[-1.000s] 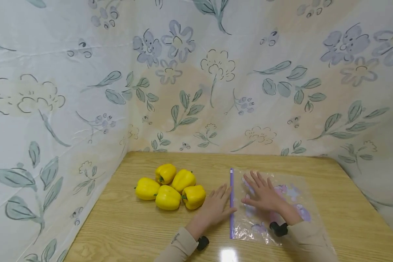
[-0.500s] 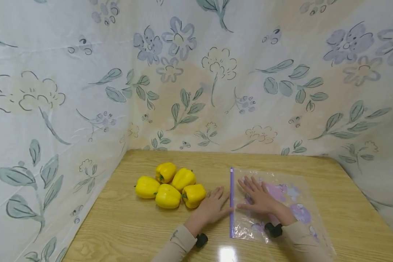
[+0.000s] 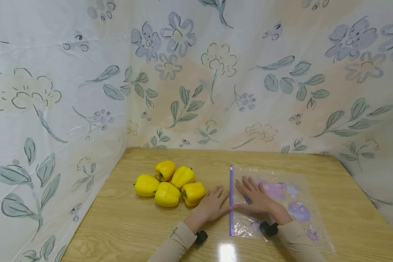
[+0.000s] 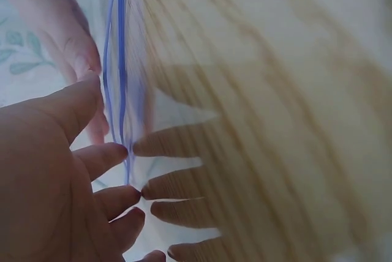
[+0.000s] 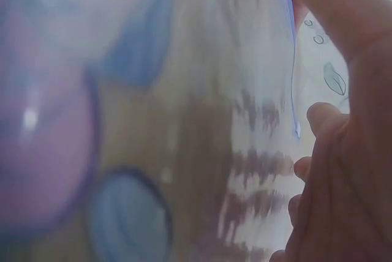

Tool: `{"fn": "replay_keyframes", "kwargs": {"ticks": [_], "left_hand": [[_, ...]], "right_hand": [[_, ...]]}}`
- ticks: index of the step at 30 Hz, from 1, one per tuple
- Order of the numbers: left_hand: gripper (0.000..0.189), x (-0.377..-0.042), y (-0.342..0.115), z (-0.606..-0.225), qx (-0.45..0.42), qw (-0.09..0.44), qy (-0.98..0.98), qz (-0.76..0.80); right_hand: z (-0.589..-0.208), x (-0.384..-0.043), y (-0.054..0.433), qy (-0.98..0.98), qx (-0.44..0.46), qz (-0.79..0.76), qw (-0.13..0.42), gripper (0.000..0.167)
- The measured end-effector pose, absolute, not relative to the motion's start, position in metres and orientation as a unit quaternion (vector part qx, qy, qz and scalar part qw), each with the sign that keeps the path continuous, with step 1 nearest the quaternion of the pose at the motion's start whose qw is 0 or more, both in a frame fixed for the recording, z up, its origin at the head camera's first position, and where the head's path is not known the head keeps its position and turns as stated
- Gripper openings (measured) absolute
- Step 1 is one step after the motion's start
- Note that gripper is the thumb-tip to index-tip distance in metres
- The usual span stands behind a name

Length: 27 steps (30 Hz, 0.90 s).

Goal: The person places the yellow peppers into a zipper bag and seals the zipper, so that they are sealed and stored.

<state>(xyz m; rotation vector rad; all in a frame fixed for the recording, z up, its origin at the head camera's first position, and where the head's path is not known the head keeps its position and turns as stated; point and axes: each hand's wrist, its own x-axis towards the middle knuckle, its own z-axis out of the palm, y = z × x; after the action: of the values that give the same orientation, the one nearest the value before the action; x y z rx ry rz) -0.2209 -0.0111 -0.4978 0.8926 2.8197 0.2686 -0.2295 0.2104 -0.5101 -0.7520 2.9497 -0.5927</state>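
A clear zip bag (image 3: pixel 298 189) lies flat on the table in the head view, printed with pink, purple and blue figures. Its purple zip strip (image 3: pixel 231 225) runs along the left edge. My right hand (image 3: pixel 257 200) is over the bag's left part, fingers spread and straight, thumb reaching the strip. Left of the strip, my left hand (image 3: pixel 211 205) is low over the wood, fingers extended and its thumb tip at the strip. Both thumb tips come close together there. Several yellow bell peppers (image 3: pixel 167 194) sit in a cluster left of my left hand, the nearest one right by its fingers.
The wooden table (image 3: pixel 118 225) has a floral cloth (image 3: pixel 183 72) hanging behind it and on both sides. Black wrist cameras (image 3: pixel 201 237) sit below each sleeve cuff. A bright light reflection shows near the table's front.
My right hand has slid left across the bag, its thumb reaching the zip strip. My left hand has shifted slightly, its thumb still near the strip. The peppers and bag stay put.
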Motion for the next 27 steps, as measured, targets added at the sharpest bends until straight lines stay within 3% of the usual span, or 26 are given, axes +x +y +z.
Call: {"fn": "replay_keyframes", "kwargs": {"ticks": [12, 27], "left_hand": [[0.059, -0.22, -0.013, -0.501, 0.302, 0.103, 0.941, 0.112], [0.055, -0.223, -0.014, -0.505, 0.306, 0.104, 0.936, 0.137]], "right_hand": [[-0.525, -0.229, 0.21, 0.951, -0.235, -0.199, 0.025, 0.097], [-0.522, -0.23, 0.21, 0.952, -0.236, -0.192, 0.021, 0.091]]}}
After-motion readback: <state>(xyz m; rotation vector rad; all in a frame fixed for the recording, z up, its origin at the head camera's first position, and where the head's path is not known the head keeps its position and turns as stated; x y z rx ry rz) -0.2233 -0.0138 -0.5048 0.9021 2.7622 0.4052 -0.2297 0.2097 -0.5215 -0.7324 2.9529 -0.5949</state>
